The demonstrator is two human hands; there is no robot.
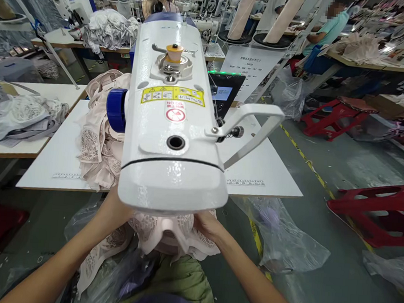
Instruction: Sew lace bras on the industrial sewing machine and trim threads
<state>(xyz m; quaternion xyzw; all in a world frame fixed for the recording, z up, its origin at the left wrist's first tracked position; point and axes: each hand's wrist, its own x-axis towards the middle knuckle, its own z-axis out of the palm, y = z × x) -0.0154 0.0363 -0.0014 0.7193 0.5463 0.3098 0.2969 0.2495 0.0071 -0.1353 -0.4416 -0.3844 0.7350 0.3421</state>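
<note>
A white sewing machine [171,182] fills the middle of the view, and its head hides much of what lies beneath. Below its front edge hangs a beige lace bra [178,233], its cups and centre showing. My right hand [206,224] is closed on the bra's right side, fingers partly hidden by the machine head. Reaching under the head from the left, my left hand [122,206] is beside the bra's left part; its fingers are out of sight. The needle and presser foot are hidden too.
Beige bras [101,139] are piled left of the machine on the white table [54,158]. White lace garments [26,114] lie on a side table. Red stools [382,212] and plastic bags [286,237] stand or lie at right. A person [328,30] is in the background.
</note>
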